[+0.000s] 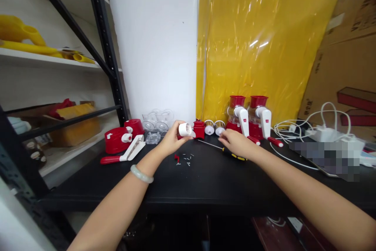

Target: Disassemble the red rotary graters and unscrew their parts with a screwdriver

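Bangle [141,174] around your left wrist sits nearest you; if that forearm dips and swings inward, it could sweep away small parts. Loose screws [188,163] and a small red piece [176,157] lie just on the near side of your left grip, where a brushing palm could scatter them. Your left hand [173,138] pinches the white cup-shaped part [183,129] between thumb and fingers, its opening turned toward your right; a slackening pinch or off-centre pressure could let that round wall slip. Your right hand [236,142] has thumb and fingertips drawn close; whether they hold something tiny, I cannot tell. The screwdriver [223,149] lies beneath that hand, tip toward your left grip, so a nudge could roll it. Beyond, between both hands, metal drums [209,128] could roll if knocked. Past your right hand, the grinders' jutting cranks [266,122] could catch a careless reach.
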The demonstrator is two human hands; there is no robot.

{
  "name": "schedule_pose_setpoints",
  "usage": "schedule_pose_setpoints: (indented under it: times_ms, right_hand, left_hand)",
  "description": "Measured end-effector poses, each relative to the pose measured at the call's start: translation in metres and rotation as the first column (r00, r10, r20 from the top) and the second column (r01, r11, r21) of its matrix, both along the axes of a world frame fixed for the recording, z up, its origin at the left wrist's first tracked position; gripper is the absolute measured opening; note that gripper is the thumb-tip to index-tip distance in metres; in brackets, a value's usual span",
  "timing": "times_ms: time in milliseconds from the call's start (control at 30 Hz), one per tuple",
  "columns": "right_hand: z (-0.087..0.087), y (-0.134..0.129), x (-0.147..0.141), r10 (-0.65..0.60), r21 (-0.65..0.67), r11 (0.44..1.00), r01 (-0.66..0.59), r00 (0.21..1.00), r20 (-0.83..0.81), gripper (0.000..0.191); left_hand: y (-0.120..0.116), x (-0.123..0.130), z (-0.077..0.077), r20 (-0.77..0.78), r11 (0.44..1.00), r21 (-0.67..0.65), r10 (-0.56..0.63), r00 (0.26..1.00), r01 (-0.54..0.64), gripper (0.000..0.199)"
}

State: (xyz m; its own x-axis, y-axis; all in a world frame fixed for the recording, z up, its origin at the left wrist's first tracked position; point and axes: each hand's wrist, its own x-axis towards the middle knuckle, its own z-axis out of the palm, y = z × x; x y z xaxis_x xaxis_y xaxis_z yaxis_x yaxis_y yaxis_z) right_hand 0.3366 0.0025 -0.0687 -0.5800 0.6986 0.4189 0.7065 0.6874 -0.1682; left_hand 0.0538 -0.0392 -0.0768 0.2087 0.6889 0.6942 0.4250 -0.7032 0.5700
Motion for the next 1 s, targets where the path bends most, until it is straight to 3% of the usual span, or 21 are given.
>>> schedule_pose_setpoints:
  times_ms: [100, 167, 267, 367, 533, 667, 1000]
  right_hand:
    - [0.023, -0.011, -0.041, 0.196, -0.034, 0.977, -0.211, 0.948, -0.251, 0.030]
    - [0.027, -0.014, -0.066, 0.274, -0.040, 0.952, -0.304, 0.903, -0.330, 0.028]
    - [0.016, -0.014, -0.088, 0.331, -0.062, 0.921, -0.386, 0.854, -0.402, 0.023]
    - [-0.001, -0.014, -0.092, 0.349, -0.061, 0.902, -0.426, 0.807, -0.476, 0.023]
    - [-0.017, -0.012, -0.083, 0.351, -0.026, 0.908, -0.419, 0.792, -0.499, 0.023]
    - [-0.021, -0.009, -0.082, 0.355, 0.031, 0.925, -0.378, 0.833, -0.424, 0.020]
    - [-0.023, -0.007, -0.083, 0.342, 0.079, 0.935, -0.345, 0.824, -0.451, 0.020]
  left_hand:
    - [-0.002, 0.002, 0.001, -0.081, 0.992, 0.112, 0.072, 0.994, -0.063, 0.043]
    - [-0.002, 0.002, 0.001, -0.112, 0.979, 0.173, 0.128, 0.985, -0.107, 0.042]
    - [-0.003, 0.004, 0.000, -0.171, 0.966, 0.219, 0.180, 0.969, -0.140, 0.040]
    - [-0.004, 0.007, -0.001, -0.236, 0.967, 0.231, 0.166, 0.957, -0.111, 0.038]
    - [-0.006, 0.015, -0.004, -0.312, 0.968, 0.244, 0.131, 0.941, -0.053, 0.034]
    - [-0.007, 0.018, -0.006, -0.321, 0.968, 0.251, 0.113, 0.940, -0.031, 0.031]
    - [-0.004, 0.014, -0.002, -0.369, 0.969, 0.243, 0.133, 0.920, -0.043, 0.036]
